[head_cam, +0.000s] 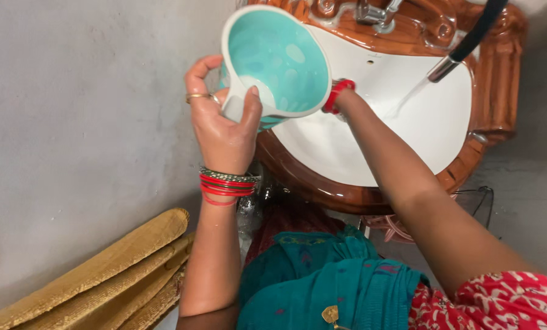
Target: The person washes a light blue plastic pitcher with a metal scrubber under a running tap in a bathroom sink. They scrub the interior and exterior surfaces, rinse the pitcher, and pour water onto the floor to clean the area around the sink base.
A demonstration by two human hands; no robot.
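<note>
Grey plaster wall fills the left side w/ a white basin [420, 131] set in a carved brown surround [499, 73] at abt 1 o'clock of the view. Black hose [472, 40] w/ metal tip comes in from 1 o'clock & runs a thin stream of water into the basin. Chrome tap [374, 12] sits at 12 o'clock on the back ledge.

Left hand [224, 131] is closed round the handle of a teal-lined white jug [276, 61], thumb pressed on the handle, fingers wrapped behind; gold ring & red/green bangles [227, 183] at the wrist. Jug is held tilted over the basin's left rim, mouth facing the camera, long axis running roughly 7 to 1 o'clock.

Right hand is hidden behind the jug's rim, so can't tell how far open it is or what it holds; only the forearm & a red bangle [336, 96] show, at abt 3 o'clock of the jug, touching or just beside its rim. Water stream lies further to 3 o'clock of the jug, apart from it. Left hand is the one w/ the grip.

Rolled straw mats [111, 275] lie at 7 o'clock below; teal & red clothing at 5 o'clock.
</note>
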